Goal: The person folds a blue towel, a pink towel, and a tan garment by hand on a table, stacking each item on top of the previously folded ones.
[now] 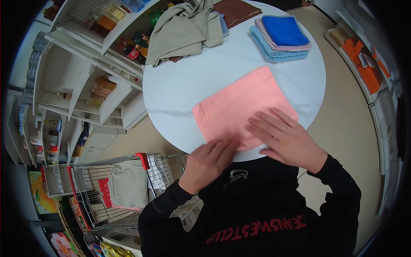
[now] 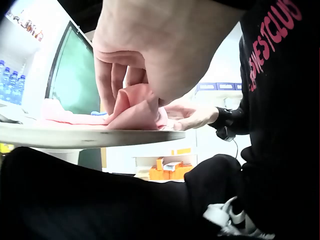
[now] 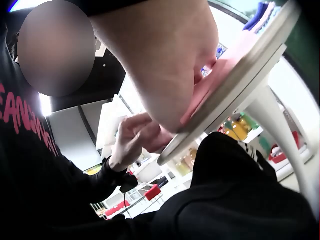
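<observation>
A pink cloth (image 1: 244, 105) lies spread near the front edge of the round white table (image 1: 171, 94). My left hand (image 1: 208, 163) pinches its near edge; in the left wrist view a raised pink fold (image 2: 134, 107) stands between the thumb and fingers. Flat on the near right part of the cloth rests my right hand (image 1: 287, 139), its fingers straight and slightly spread. Most of its fingertips are hidden in the right wrist view.
A stack of folded cloths (image 1: 282, 38), blue on top, sits at the table's back right. Crumpled grey-green fabric (image 1: 184, 32) and a brown cloth (image 1: 235, 12) lie at the back. Left stand shelves with bottles (image 1: 100, 88) and a shopping cart (image 1: 92, 182) holding folded fabric.
</observation>
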Available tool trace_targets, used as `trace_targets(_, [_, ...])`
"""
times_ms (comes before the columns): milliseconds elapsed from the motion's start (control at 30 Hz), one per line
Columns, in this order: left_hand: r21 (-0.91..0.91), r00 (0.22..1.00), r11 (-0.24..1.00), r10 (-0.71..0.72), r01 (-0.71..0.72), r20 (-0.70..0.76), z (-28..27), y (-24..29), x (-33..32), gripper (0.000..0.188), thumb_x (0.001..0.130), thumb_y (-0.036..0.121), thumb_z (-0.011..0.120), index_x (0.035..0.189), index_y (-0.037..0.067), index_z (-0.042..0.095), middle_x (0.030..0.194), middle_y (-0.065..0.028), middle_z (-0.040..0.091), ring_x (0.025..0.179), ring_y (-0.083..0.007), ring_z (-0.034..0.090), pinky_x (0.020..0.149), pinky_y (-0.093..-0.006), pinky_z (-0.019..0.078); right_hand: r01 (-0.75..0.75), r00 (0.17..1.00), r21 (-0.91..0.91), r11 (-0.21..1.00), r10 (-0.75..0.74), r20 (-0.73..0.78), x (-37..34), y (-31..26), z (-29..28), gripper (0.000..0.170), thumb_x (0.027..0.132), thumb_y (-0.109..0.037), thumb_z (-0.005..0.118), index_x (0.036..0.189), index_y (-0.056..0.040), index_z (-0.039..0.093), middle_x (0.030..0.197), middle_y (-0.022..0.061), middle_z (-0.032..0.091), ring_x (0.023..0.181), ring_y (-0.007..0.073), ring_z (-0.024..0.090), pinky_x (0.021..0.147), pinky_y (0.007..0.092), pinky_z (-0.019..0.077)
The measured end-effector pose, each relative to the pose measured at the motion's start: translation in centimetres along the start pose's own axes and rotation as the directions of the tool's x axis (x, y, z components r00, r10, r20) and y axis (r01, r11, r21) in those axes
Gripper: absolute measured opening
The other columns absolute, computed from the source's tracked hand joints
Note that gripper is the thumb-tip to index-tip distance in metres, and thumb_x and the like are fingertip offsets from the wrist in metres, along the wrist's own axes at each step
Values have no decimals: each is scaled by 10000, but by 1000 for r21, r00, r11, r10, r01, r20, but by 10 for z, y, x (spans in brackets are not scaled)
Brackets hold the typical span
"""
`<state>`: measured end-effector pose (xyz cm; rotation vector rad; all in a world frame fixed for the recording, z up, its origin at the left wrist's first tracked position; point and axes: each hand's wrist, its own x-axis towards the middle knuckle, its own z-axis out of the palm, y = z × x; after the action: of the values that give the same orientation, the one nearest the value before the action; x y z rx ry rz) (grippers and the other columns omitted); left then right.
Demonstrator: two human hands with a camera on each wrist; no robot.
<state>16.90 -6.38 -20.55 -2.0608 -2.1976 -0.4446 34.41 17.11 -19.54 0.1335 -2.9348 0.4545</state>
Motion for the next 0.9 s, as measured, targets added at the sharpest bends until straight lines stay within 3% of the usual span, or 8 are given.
trace_targets(200, [-135, 996, 987, 90, -90, -5, 0, 11, 24, 505, 798, 158, 819, 1284, 83, 705, 1195, -44, 698, 1219, -252, 657, 1054, -406, 524, 11, 997, -70, 998, -15, -71, 7, -6, 31, 641, 905, -256, 739, 1518, -175, 568, 1589, 16, 521, 1513, 246, 437, 1286, 536, 291])
trace_targets(300, [-300, 997, 953, -54, 36, -51, -3, -7, 25, 415, 829, 153, 824, 1227, 81, 729, 1253, -41, 724, 1244, -262, 648, 1056, -448, 513, 62, 994, -49, 997, -66, -87, 5, 7, 35, 600, 899, -237, 742, 1482, -189, 607, 1562, 0, 551, 1497, 233, 460, 1275, 542, 312])
trace_targets(500, [-136, 999, 990, 32, -36, -30, 4, -35, 13, 550, 746, 141, 804, 1289, 103, 721, 1374, -34, 696, 1276, -255, 635, 1041, -431, 520, 143, 984, 144, 979, -125, -126, 11, 24, 26, 488, 889, -185, 732, 1376, -197, 702, 1481, -34, 628, 1439, 217, 533, 1243, 529, 378])
trace_targets(567, [-14, 999, 1000, 23, -23, -39, 6, -35, 14, 589, 720, 135, 785, 1305, 122, 726, 1393, -28, 696, 1282, -257, 638, 1042, -430, 519, 151, 980, 98, 984, -136, -146, 12, 17, 21, 482, 889, -183, 725, 1371, -200, 707, 1476, -33, 632, 1435, 219, 538, 1244, 524, 380])
trace_targets(733, [-51, 1000, 999, -8, 8, 2, 1, -15, 8, 560, 731, 110, 766, 1289, 141, 745, 1330, -30, 729, 1252, -253, 662, 1025, -425, 529, 139, 967, -88, 986, -155, -203, 0, -5, 24, 463, 899, -175, 697, 1360, -209, 722, 1453, -32, 651, 1417, 226, 557, 1256, 510, 374])
trace_targets(767, [-59, 999, 997, 46, -46, -6, -3, -12, 10, 543, 741, 113, 764, 1283, 142, 748, 1310, -24, 734, 1236, -240, 666, 1019, -409, 531, 125, 965, -138, 982, -153, -215, -2, -6, 25, 459, 904, -173, 690, 1360, -211, 724, 1446, -33, 655, 1413, 226, 561, 1262, 508, 370])
trace_targets(833, [-74, 989, 986, 149, -150, -19, -7, -8, 10, 510, 761, 119, 760, 1270, 144, 755, 1268, -11, 744, 1203, -214, 675, 1008, -378, 533, 128, 975, -76, 989, -140, -173, -10, 1, 24, 444, 907, -176, 689, 1348, -206, 730, 1446, -34, 654, 1416, 225, 559, 1258, 509, 375])
trace_targets(900, [-102, 991, 986, 127, -130, -39, -3, -15, 6, 492, 760, 119, 770, 1251, 153, 765, 1254, -9, 752, 1182, -210, 686, 1005, -380, 533, 131, 988, 40, 991, -127, -85, -17, 9, 20, 414, 914, -183, 687, 1325, -195, 740, 1446, -36, 653, 1422, 223, 555, 1251, 510, 387])
